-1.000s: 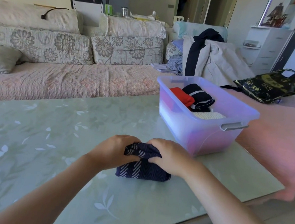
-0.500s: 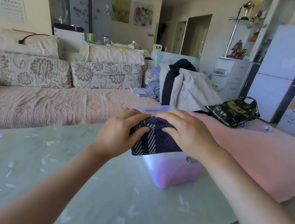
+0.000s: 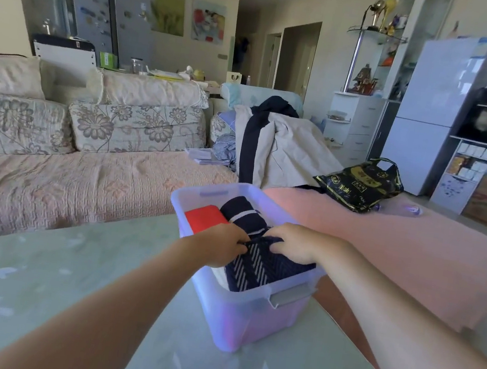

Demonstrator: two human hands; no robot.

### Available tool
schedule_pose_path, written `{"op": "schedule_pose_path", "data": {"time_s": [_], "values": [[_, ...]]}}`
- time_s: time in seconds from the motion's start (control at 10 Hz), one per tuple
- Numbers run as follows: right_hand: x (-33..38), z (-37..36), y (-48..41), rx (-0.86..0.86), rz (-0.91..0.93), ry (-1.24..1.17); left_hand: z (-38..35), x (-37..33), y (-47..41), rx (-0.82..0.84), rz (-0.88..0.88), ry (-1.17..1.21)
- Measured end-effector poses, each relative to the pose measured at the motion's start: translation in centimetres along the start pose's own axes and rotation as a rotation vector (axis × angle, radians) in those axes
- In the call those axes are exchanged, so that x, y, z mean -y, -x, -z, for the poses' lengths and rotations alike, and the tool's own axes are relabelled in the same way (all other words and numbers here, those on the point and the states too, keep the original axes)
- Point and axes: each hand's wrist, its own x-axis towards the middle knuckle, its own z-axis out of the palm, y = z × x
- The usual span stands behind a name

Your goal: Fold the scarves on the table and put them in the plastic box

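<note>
We pinch the navy striped scarf (image 3: 259, 264) in the grip of left hand (image 3: 221, 245) and right hand (image 3: 299, 244), inside the plastic box (image 3: 250, 302) beside the packed red scarf (image 3: 206, 218); only letting go seems left.

I see the plastic box (image 3: 235, 324) on the table (image 3: 65, 284) at my 1 o'clock. My left hand (image 3: 221, 245) and right hand (image 3: 299, 244) grip the folded navy patterned scarf (image 3: 259, 264) inside its near half. A red scarf (image 3: 204, 218) lies at its 10 o'clock and a dark striped scarf (image 3: 243, 212) at 12.

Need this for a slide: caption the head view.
Left hand and right hand hold a navy patterned scarf in the plastic box beside a red scarf.
</note>
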Motion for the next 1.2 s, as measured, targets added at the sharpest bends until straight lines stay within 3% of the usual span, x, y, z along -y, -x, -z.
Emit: {"op": "schedule_pose_path", "data": {"time_s": [0.1, 0.2, 0.3, 0.4, 0.5, 0.6, 0.8, 0.9, 1.0, 1.2], "values": [[-0.3, -1.2, -1.5, -0.083, -0.014, 0.11, -1.2, 0.8, -1.4, 0.088, 0.087, -0.165], [-0.7, -2.7, -2.7, -0.229, 0.038, 0.222, -1.8, 0.9, -1.6, -0.175, 0.093, -0.236], [-0.6, -3.4, -2.8, -0.333, 0.094, 0.19, -2.3, 0.6, -1.6, -0.241, -0.074, -0.261], [-0.6, -3.9, -2.5, -0.285, 0.069, 0.113, -2.6, 0.0, -1.1, -0.076, -0.039, -0.19], [-0.3, -3.4, -1.7, -0.107, -0.001, 0.027, -2.3, -0.7, -0.6, 0.053, 0.005, -0.231], [0.7, -2.7, -0.5, 0.181, -0.072, -0.011, -2.0, -1.9, 0.2, 0.22, -0.006, -0.305], [2.0, -2.9, -0.7, 0.315, -0.128, 0.047, -2.7, -2.1, 0.2, 0.349, 0.097, -0.264], [2.0, -2.7, -0.2, 0.257, -0.124, -0.002, -3.0, -1.7, -0.1, 0.29, 0.115, -0.212], [1.4, -2.7, 0.2, 0.086, -0.079, -0.128, -2.7, -1.5, 0.5, 0.11, 0.12, -0.171], [1.3, -0.6, 3.1, -0.405, 0.016, -0.37, 0.1, -1.4, 4.1, -0.289, 0.036, 0.176]]}}
